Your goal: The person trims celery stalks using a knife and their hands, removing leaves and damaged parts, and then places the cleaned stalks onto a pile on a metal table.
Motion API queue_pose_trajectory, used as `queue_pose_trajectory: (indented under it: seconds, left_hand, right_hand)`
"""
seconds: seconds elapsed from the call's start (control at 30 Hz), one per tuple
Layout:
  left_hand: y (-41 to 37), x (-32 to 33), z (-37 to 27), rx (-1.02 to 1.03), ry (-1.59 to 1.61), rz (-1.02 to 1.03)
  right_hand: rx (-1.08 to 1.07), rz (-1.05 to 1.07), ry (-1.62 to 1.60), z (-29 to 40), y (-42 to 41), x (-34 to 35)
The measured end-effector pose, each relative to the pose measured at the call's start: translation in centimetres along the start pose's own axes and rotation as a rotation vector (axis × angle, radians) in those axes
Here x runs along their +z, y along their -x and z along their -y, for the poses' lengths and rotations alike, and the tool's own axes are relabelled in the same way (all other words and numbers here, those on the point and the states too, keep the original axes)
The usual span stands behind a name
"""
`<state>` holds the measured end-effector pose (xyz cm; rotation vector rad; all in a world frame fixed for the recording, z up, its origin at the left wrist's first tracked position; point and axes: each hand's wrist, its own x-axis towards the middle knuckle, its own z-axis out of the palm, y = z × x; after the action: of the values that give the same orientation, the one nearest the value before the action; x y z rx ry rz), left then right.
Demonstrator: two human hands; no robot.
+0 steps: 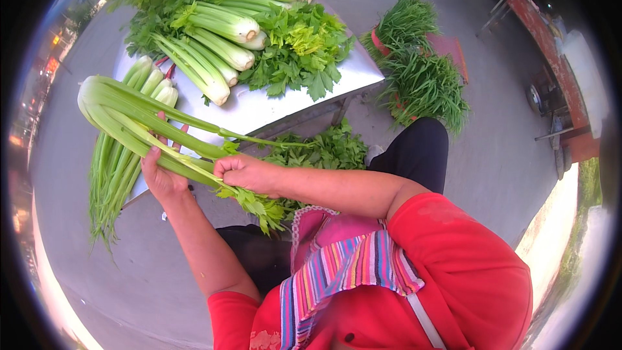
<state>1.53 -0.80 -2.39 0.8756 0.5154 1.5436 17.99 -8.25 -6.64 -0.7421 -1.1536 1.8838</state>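
A large celery head (114, 102) is held up before me, its pale base at the upper left and its leaves towards my lap. From below, my left hand (164, 172) supports the stalks, with fingers showing on their far side. My right hand (243, 173) is closed on the leafy end of a thin, yellowish celery stalk (167, 148). Beneath the held head, several bunched green vegetables (116, 155) with pale stem ends hang over the left edge of the metal table (262, 107). More trimmed celery heads (209, 65) are piled on that table.
Loose celery leaves (303, 70) lie at the table's near right corner. More leaves (325, 150) are heaped on the ground by my knees. Tied bundles of thin green leaves (423, 82) stand to the right. Farther right is a red-edged table (549, 58) with pots beneath.
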Motion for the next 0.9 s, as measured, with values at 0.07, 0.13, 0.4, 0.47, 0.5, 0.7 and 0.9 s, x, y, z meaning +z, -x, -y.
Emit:
queue_pose_trajectory:
  seconds: [0.07,0.13,0.4,0.47,0.5,0.7,0.9]
  left_hand:
    - [-0.2,-0.4,0.3,-0.012,0.022,-0.008]
    - [0.0,-1.1,-0.1,-0.003,0.032,-0.008]
    - [-0.3,-0.1,-0.3,0.03,0.045,-0.029]
    - [-0.1,-0.3,-0.7,0.036,0.078,-0.035]
    - [0.0,-0.5,-0.7,0.032,0.107,-0.034]
    - [0.0,0.0,-0.4,0.03,0.196,-0.055]
    - [-0.2,-1.1,-1.6,0.041,0.274,-0.079]
  right_hand:
    - [0.007,-0.073,-0.076,-1.0,-0.1,-0.3]
    - [0.13,-0.053,-0.151,2.1,1.1,0.7]
    - [0.058,0.113,0.117,1.2,2.9,-1.1]
    - [0.037,0.123,0.153,1.1,2.8,-1.5]
    - [0.063,0.105,0.138,1.3,2.8,-1.5]
    - [-0.08,0.054,0.54,2.0,2.7,-0.2]
    - [-0.334,0.203,0.938,1.1,4.6,-0.9]
